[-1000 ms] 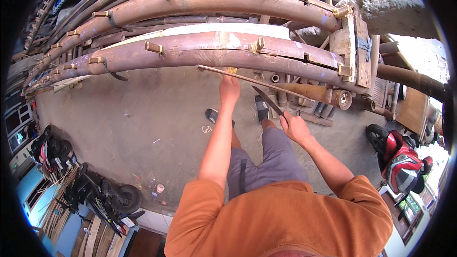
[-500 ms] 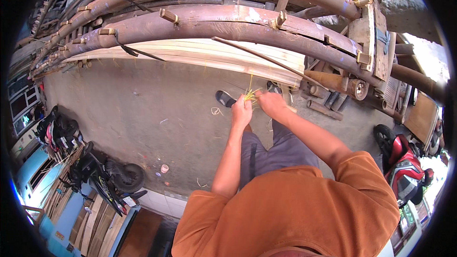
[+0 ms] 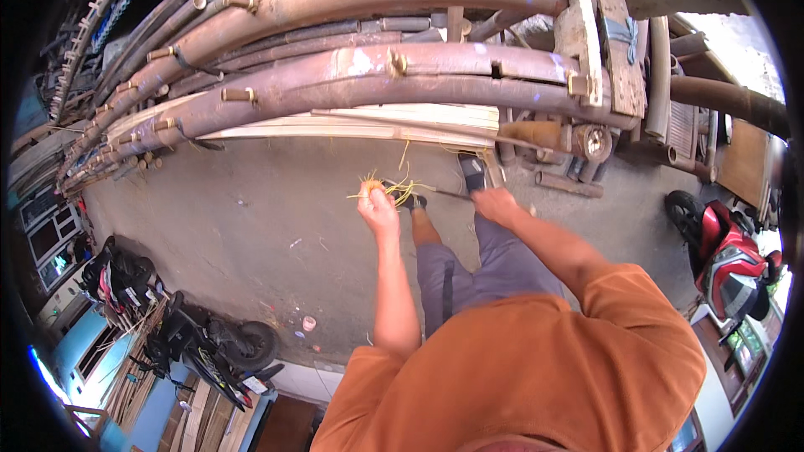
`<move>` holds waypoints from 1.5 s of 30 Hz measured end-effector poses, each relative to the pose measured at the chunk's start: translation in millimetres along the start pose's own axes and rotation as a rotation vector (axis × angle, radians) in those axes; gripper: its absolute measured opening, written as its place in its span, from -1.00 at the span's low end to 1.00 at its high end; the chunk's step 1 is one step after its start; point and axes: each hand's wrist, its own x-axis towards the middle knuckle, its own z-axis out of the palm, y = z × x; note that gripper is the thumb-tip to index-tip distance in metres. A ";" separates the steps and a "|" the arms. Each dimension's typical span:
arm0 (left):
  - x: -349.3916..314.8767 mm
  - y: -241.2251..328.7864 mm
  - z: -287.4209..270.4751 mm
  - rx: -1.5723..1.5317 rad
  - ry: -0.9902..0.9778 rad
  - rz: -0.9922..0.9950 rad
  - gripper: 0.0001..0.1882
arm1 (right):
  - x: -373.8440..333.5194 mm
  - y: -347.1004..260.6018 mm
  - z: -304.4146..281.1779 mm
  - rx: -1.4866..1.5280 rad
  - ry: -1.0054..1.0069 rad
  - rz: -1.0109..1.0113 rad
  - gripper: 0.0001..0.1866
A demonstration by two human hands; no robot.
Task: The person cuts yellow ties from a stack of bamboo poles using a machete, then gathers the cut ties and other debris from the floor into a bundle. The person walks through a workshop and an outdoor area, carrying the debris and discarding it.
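Free rm: floor (image 3: 243,218) L of L hand (image 3: 378,213), out twd blk motorbike (image 3: 219,339). Fwd blkd: bamboo poles (image 3: 327,79) w/ pegs (image 3: 239,95) sticking out, pale strips (image 3: 456,117) along near side. Btwn hands: yellow strands (image 3: 404,194) + dark blade (image 3: 453,195) in R hand (image 3: 496,205). R: bamboo offcuts (image 3: 569,185) on floor.

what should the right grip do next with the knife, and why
Probably ease the knife away from the left grip: held in the right grip, it points that way, and loose yellow strands spread from the left grip toward its tip; whether they touch is unclear.
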 end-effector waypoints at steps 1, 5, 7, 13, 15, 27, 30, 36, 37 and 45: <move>6.5 4.6 12.5 0.048 -0.089 0.028 -0.84 | -9.9 12.0 -0.6 0.044 0.014 0.106 -0.73; 12.0 -18.2 62.2 0.326 -0.478 -0.012 -0.77 | -67.0 13.2 -14.8 0.305 0.143 0.254 -0.72; 10.3 -38.0 111.4 0.213 -0.580 -0.028 -0.76 | -75.7 25.1 -9.3 0.371 0.236 0.267 -0.71; 21.4 -91.4 231.0 -0.045 -0.418 -0.307 -0.72 | -108.1 47.8 -13.4 0.423 0.330 0.323 -0.73; 28.4 -128.8 256.3 -0.006 -0.288 0.049 -0.70 | -117.3 57.8 -16.3 0.439 0.347 0.328 -0.73; 14.2 -152.7 293.2 -0.607 -0.061 -0.352 -0.69 | -124.1 83.4 -1.7 0.534 0.309 0.399 -0.72; 3.0 -148.4 282.0 -0.638 -0.074 -0.364 -0.56 | -122.2 83.4 -3.7 0.515 0.287 0.405 -0.72; -11.5 -127.3 254.8 -0.633 -0.016 -0.538 -0.63 | -131.2 84.9 -10.3 0.561 0.325 0.418 -0.73; -9.6 -129.8 250.7 -0.648 -0.061 -0.583 -0.64 | -134.6 85.8 -13.3 0.545 0.332 0.416 -0.73; -15.3 -98.9 254.4 -0.494 -0.233 -0.806 -0.70 | -155.4 94.6 -20.4 0.475 0.415 0.388 -0.73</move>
